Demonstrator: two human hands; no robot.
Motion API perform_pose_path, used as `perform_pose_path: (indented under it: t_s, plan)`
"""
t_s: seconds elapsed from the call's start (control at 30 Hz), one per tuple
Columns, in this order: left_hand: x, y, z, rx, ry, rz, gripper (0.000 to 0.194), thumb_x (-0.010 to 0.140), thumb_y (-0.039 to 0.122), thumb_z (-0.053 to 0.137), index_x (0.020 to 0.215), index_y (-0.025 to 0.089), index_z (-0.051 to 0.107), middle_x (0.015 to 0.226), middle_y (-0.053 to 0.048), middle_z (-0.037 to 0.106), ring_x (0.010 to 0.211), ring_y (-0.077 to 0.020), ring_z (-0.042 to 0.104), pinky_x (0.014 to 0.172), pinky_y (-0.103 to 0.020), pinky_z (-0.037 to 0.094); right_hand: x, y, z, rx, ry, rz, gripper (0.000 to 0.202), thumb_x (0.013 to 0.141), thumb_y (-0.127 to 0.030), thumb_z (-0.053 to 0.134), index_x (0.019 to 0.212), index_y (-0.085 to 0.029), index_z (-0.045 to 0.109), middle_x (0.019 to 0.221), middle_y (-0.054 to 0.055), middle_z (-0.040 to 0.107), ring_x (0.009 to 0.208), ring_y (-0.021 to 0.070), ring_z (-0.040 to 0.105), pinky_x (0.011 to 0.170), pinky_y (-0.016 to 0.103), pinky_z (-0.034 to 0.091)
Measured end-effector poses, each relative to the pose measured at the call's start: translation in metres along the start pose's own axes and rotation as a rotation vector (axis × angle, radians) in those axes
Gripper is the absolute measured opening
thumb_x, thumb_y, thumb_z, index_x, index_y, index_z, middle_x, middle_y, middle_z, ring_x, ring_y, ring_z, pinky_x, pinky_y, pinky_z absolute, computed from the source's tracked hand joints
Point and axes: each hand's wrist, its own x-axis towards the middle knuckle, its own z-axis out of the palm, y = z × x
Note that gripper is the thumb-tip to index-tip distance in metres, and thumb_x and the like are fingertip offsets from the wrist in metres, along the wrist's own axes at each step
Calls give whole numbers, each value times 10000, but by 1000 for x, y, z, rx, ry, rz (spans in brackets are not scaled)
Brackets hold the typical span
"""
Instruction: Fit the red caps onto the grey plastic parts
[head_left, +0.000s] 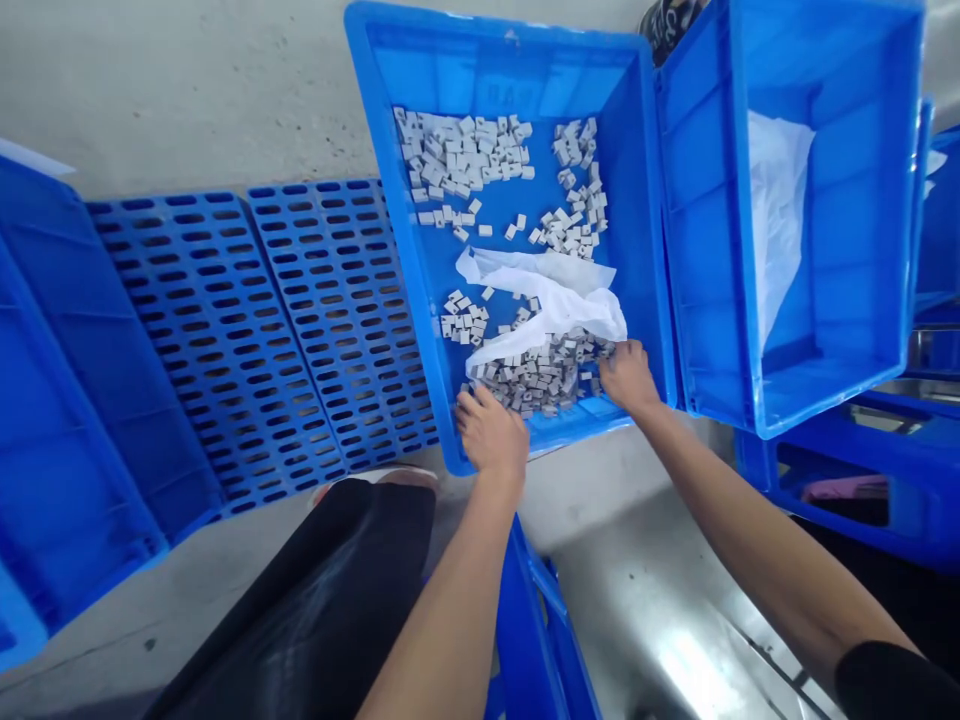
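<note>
Sheet (566,305), white, thin, crumpled and partly see-through, in the near half of a blue crate (502,90); its long axis runs left to right, the right end angled slightly nearer the person, with a fold reaching toward the near left corner; small pale blocks (465,150) lie around and under it; left hand (491,425) at that corner, fingers curled close together; right hand (630,377) beside its right end, fingers bent together; whether either clamps anything, cannot tell.

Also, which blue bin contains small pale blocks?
The middle bin, which the left hand and right hand reach into; the bin adjoining its right side shows a white sheet instead.
</note>
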Motion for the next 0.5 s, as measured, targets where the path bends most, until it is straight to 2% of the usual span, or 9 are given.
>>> perform_pose_path:
  t_s: [0.1,0.17,0.23,0.33,0.4,0.5]
  plan:
    - [-2,6,6,12,-6,-64,720,1044,183,649,1700,2,416,1785,-361,370,1634,-449,476,1289,-516,466,-2,-6,21,0,-26,67,476,1088,-400,787,1511,-211,678,1574,140,670,1351,342,713,1113,592,626]
    - [2,12,9,12,-25,-124,811,1024,200,710,1728,-10,368,1778,-371,389,1675,-449,422,1290,-518,475,-3,-12,32,9,-46,135,476,1090,-414,782,1508,-210,679,1560,140,678,1335,337,720,1104,586,631]
    - [7,18,10,9,-48,-194,782,1028,277,775,1703,56,450,1701,-321,518,1604,-452,511,1244,-570,523,-6,-18,39,26,-69,192,474,1094,-422,777,1505,-209,679,1548,139,684,1319,332,727,1091,577,638]
    - [15,22,10,-8,-75,-267,562,1073,404,785,1565,182,630,1590,-181,644,1409,-377,671,1160,-614,590,-10,-25,43,74,-130,210,462,1095,-421,776,1494,-206,684,1524,136,697,1295,324,738,1074,564,647]
    - [19,22,10,-39,-100,-281,473,1089,418,773,1497,200,677,1550,-145,670,1340,-339,706,1115,-592,623,-13,-31,46,116,-174,180,450,1095,-415,777,1483,-203,690,1506,133,707,1274,316,746,1059,552,656]
    - [27,19,8,-129,-173,-274,433,1097,417,764,1458,188,696,1479,-142,708,1265,-314,739,1061,-546,654,-17,-40,51,179,-214,117,434,1097,-405,777,1471,-203,694,1482,128,719,1239,303,759,1032,530,668]
